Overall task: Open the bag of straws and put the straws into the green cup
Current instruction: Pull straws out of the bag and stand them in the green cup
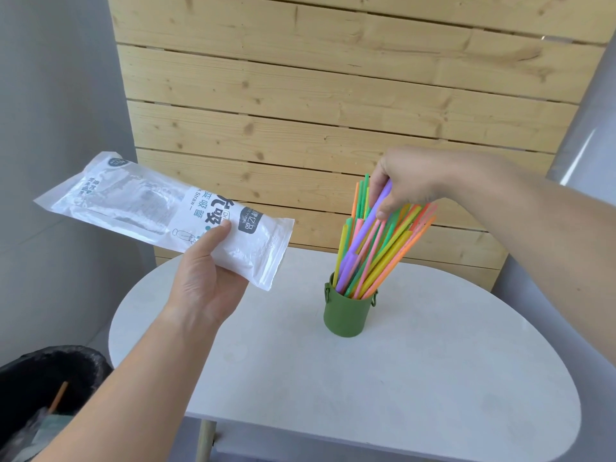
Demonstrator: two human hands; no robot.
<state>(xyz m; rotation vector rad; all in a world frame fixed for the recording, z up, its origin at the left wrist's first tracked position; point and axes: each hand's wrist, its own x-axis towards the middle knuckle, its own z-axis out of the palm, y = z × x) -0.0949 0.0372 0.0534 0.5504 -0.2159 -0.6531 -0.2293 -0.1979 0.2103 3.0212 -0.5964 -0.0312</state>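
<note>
The green cup (346,315) stands upright on the white table (433,378), right of centre. Several coloured straws (376,248) stand in it, fanning up and to the right. My right hand (410,181) is above the cup, its fingers closed around the tops of the straws, thumb on a purple one. My left hand (203,278) holds the clear and white straw bag (143,205) by its near end, up in the air left of the cup. The bag looks flat and empty; its far end points up and left.
A black-lined waste bin (43,388) sits at the lower left, below the table's edge, with an orange straw and scraps inside. A wooden slat wall (333,95) rises right behind the table. Grey walls flank it.
</note>
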